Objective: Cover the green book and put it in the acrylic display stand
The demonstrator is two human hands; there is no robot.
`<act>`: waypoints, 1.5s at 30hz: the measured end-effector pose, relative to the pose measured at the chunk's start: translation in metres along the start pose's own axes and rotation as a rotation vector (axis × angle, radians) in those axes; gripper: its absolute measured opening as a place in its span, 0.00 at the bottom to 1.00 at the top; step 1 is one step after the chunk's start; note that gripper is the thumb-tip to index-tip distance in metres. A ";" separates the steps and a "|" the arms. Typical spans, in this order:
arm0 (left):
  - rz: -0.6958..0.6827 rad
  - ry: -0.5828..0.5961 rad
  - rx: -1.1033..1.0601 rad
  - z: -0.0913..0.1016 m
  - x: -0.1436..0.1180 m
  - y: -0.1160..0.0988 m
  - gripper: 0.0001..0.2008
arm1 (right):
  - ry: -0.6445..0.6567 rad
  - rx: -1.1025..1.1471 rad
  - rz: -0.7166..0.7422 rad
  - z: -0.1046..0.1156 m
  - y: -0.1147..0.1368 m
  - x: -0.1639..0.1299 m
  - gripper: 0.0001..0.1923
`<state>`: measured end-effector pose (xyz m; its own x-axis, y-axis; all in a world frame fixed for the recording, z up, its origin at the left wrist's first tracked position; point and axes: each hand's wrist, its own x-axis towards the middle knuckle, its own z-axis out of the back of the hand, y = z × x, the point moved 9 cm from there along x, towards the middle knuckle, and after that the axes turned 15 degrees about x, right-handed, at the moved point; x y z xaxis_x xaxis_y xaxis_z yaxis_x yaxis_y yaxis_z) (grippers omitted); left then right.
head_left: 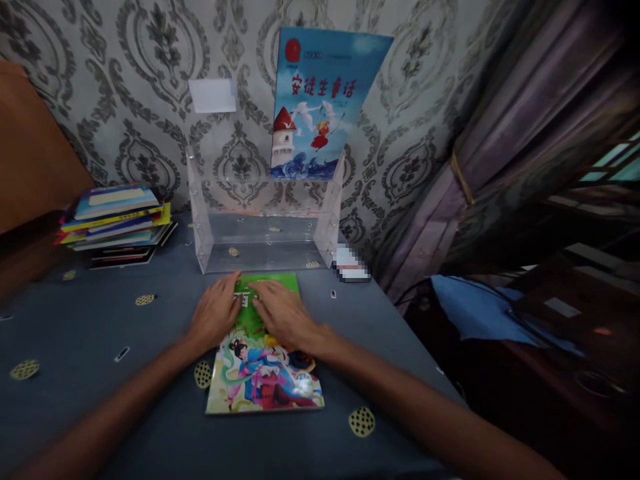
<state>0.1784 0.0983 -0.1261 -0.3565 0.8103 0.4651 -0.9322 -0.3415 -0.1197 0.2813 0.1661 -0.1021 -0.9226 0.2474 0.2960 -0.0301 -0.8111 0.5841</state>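
Observation:
A picture book [270, 380] with a green top and a colourful figure on its cover lies flat on the table, before a clear acrylic rack [260, 257]. My left hand [216, 310] rests along the book's upper left edge, fingers stretched out. Across the upper right of the cover lies my right hand [283, 313], its fingers extended and slightly blurred. Both hands hide part of the title. Upright in the rack's top right stands a blue book [320, 107] with red lettering and a castle on its cover.
A stack of books [117, 217] sits at the left near the wall. A blank white card [213, 95] shows above the rack's left side. Right of the rack is a small blurred-out item [351, 263]. Past the table's right edge hang curtains [460, 160].

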 end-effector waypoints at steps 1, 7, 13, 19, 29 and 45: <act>0.010 -0.010 -0.005 -0.003 -0.001 0.001 0.22 | 0.040 0.007 0.045 -0.011 0.005 0.006 0.18; 0.035 0.020 -0.022 -0.009 -0.006 0.008 0.25 | 0.159 -0.025 0.094 -0.041 0.001 0.016 0.25; 0.029 0.055 0.030 -0.008 -0.004 0.005 0.23 | 0.123 -0.048 -0.023 -0.019 -0.030 0.003 0.27; 0.006 0.069 0.054 -0.010 -0.004 0.005 0.21 | 0.059 -0.044 -0.138 0.016 -0.069 -0.024 0.27; -0.203 0.054 0.169 -0.004 0.000 -0.009 0.23 | -0.019 0.290 -0.073 0.037 -0.100 -0.026 0.24; -0.616 0.290 0.008 -0.021 0.007 -0.113 0.23 | -0.036 0.363 -0.003 0.033 -0.110 -0.021 0.22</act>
<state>0.2802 0.1532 -0.1279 0.2363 0.9526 0.1916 -0.9703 0.2208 0.0990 0.3168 0.2680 -0.1474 -0.9083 0.2732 0.3167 0.1118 -0.5711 0.8133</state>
